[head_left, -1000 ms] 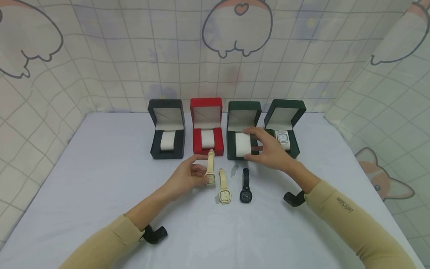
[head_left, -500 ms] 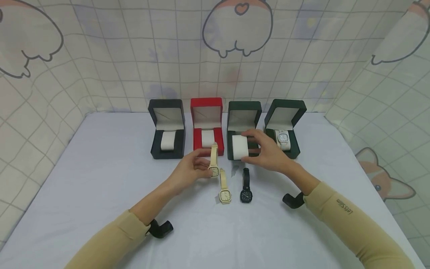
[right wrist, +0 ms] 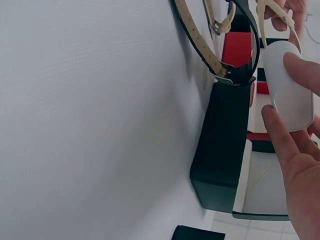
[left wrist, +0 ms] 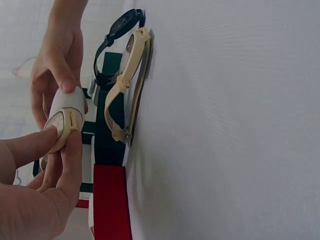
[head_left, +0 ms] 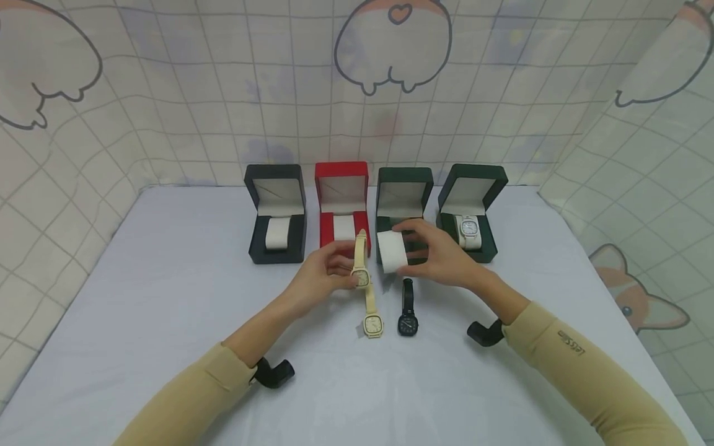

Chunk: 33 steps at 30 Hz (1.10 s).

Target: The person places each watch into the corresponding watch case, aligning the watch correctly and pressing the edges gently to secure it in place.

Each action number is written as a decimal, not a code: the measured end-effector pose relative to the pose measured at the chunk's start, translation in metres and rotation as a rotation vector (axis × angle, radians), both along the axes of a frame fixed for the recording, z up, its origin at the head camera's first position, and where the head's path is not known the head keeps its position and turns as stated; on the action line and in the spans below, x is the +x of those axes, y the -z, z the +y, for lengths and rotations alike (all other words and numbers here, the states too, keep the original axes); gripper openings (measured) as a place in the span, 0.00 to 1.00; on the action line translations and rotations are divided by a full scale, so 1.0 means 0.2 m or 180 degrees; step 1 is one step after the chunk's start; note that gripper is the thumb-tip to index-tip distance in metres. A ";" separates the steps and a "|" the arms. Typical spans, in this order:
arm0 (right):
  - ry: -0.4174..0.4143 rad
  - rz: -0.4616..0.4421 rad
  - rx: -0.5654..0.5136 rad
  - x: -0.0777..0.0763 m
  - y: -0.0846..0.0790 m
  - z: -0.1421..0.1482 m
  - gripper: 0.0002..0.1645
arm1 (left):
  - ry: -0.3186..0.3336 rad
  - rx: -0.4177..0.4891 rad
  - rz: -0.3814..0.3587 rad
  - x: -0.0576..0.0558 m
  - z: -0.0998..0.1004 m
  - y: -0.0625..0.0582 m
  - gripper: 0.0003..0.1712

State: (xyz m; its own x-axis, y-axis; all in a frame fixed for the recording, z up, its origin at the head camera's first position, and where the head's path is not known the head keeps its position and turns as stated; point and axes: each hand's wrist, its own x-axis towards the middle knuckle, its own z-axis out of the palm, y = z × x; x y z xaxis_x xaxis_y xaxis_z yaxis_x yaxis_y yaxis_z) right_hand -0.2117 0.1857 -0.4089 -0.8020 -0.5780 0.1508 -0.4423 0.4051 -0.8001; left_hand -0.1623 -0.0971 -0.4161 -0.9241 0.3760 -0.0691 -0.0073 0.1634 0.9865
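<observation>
My left hand (head_left: 319, 271) pinches a cream wristwatch (head_left: 361, 255) by its case, thumb on the dial side and strap pointing up. A white watch cushion (head_left: 393, 252) is held at its ends between the thumb and fingers of my right hand (head_left: 437, 255). It hangs in front of the open middle green watch box (head_left: 405, 186). The left wrist view shows the watch case (left wrist: 65, 125) overlapping the end of the cushion (left wrist: 69, 102). Below on the table lie a second cream watch (head_left: 372, 319) and a black watch (head_left: 408, 316).
Along the back stand an open dark box (head_left: 277, 176) and a red box (head_left: 341, 170), each with a white cushion inside. The far-right green box (head_left: 475, 173) holds a white watch (head_left: 470, 229) on its cushion. A patterned cloth (head_left: 279, 93) hangs behind the white table (head_left: 167, 279).
My right hand has lifted the cushion out of the middle green box and brought it left and toward me. My left hand has moved the cream watch up and right, closer to the cushion.
</observation>
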 end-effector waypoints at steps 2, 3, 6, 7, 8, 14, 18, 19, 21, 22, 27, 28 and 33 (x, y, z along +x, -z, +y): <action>-0.0035 -0.0005 -0.0006 0.00 0.00 0.00 0.48 | -0.0013 -0.0013 -0.0020 0.00 0.01 0.00 0.39; -0.0051 -0.0005 -0.0014 0.00 0.00 0.00 0.48 | -0.0020 -0.0019 -0.0027 -0.01 0.01 -0.01 0.40; -0.0092 -0.0014 -0.0025 0.01 -0.01 -0.01 0.49 | -0.0034 -0.0032 -0.0044 -0.01 0.01 -0.01 0.40; -0.0101 -0.0020 -0.0025 0.01 -0.01 -0.01 0.49 | -0.0034 -0.0036 -0.0048 -0.01 0.02 -0.01 0.40; -0.0111 -0.0025 -0.0028 0.01 -0.02 -0.01 0.49 | -0.0034 -0.0036 -0.0049 -0.01 0.02 -0.02 0.40; -0.0201 -0.0042 -0.0092 0.01 -0.02 -0.01 0.49 | 0.0013 -0.0013 -0.0026 -0.02 0.03 -0.02 0.39; -0.0285 -0.0050 -0.0132 0.02 -0.02 -0.02 0.49 | 0.0066 0.0015 0.0002 -0.02 0.03 -0.02 0.38; -0.0299 -0.0051 -0.0137 0.02 -0.02 -0.02 0.49 | 0.0079 0.0019 0.0009 -0.03 0.03 -0.02 0.38; -0.0317 -0.0052 -0.0140 0.02 -0.02 -0.02 0.49 | 0.0098 0.0019 0.0023 -0.03 0.03 -0.03 0.38; -0.0323 -0.0053 -0.0147 0.02 -0.02 -0.02 0.49 | 0.0102 0.0013 0.0027 -0.03 0.03 -0.03 0.38; -0.0342 -0.0042 -0.0159 0.02 -0.03 -0.02 0.49 | 0.0128 0.0034 0.0035 -0.03 0.03 -0.04 0.39; -0.0346 -0.0041 -0.0161 0.01 -0.02 -0.02 0.50 | 0.0135 0.0042 0.0038 -0.03 0.03 -0.04 0.39; -0.0411 -0.0101 -0.0154 0.02 -0.02 -0.01 0.49 | 0.0181 0.0040 0.0082 -0.03 0.03 -0.04 0.38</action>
State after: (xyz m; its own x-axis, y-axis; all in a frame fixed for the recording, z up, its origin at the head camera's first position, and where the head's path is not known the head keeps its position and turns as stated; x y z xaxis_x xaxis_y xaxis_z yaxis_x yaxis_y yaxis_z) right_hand -0.2083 0.1827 -0.4041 -0.7263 -0.6692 0.1567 -0.4625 0.3072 -0.8317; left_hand -0.1687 -0.0920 -0.4075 -0.9026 0.4285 -0.0407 0.0269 0.1505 0.9882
